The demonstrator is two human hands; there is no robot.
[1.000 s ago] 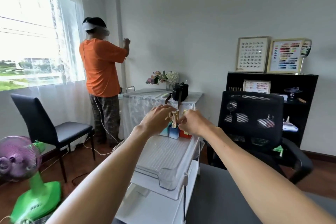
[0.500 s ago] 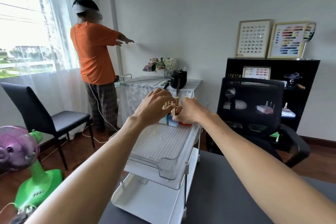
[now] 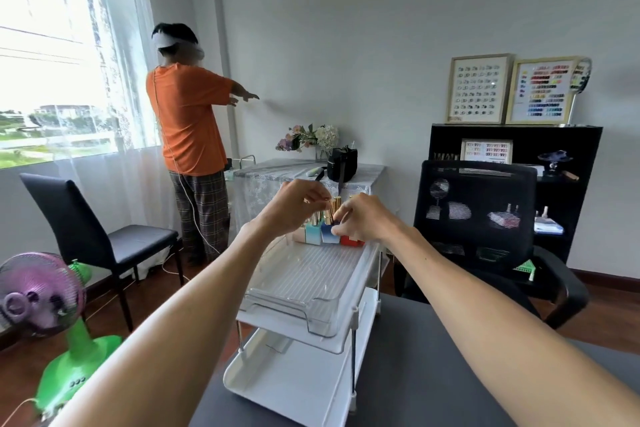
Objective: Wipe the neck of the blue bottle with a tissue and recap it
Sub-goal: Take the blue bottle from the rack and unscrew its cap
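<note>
Blue bottle [image 3: 329, 234], square and glossy, is steadied by the right hand [image 3: 363, 218]; the left hand [image 3: 294, 206] pinches its slim gold cap [image 3: 335, 205].

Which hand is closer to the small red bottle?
The right hand. It hovers just above the small red bottle, almost touching; the left hand is further left, beyond the blue bottles.

Blue bottle [image 3: 329, 234] neck behind fingers [image 3: 341, 222]
</note>
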